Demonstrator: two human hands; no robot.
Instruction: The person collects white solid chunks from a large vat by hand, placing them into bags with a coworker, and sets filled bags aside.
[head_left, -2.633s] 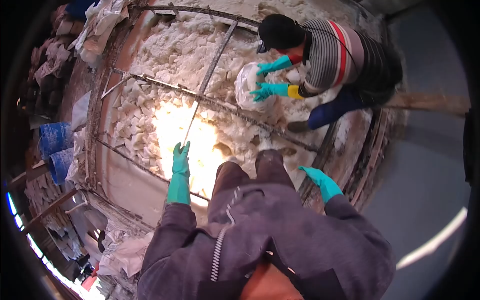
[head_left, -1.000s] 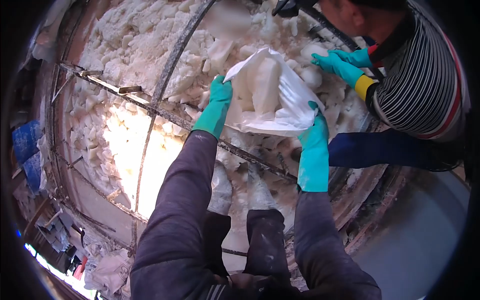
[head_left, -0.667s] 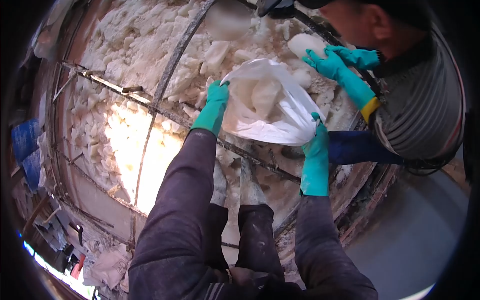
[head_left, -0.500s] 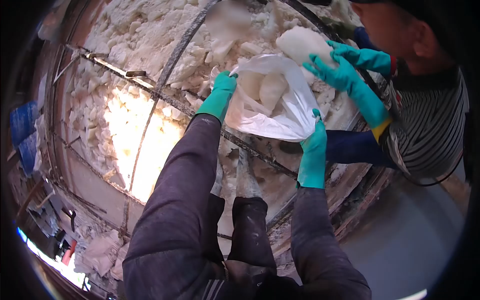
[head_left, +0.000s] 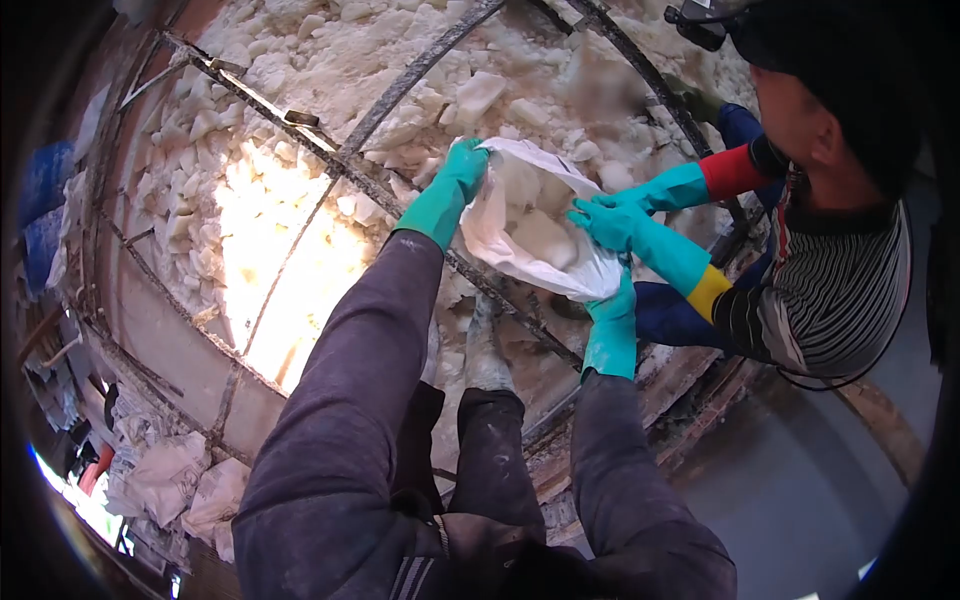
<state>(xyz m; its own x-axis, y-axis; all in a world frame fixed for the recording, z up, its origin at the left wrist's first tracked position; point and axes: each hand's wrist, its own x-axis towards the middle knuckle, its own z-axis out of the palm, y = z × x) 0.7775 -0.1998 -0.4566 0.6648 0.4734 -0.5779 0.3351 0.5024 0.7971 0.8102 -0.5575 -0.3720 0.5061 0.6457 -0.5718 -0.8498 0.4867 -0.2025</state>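
A white bag hangs open between my gloved hands, with large whitish lumps inside. My left hand is closed on the bag's upper left rim. Gripping its lower right side is my right hand, its fingertips partly hidden by the bag. A co-worker's green-gloved hands reach over the bag's right edge, close above my right hand; the tips are near the lumps.
Dark metal bars cross over broken whitish chunks. The co-worker crouches at the right. Blue containers stand at the far left, and crumpled sacks lie at lower left. Strong light falls on the chunks left of my arm.
Both my hands have taken hold of the bag since the oldest frame. The co-worker's hands have moved left and down to the bag, and the large lump they held outside it is no longer seen there.
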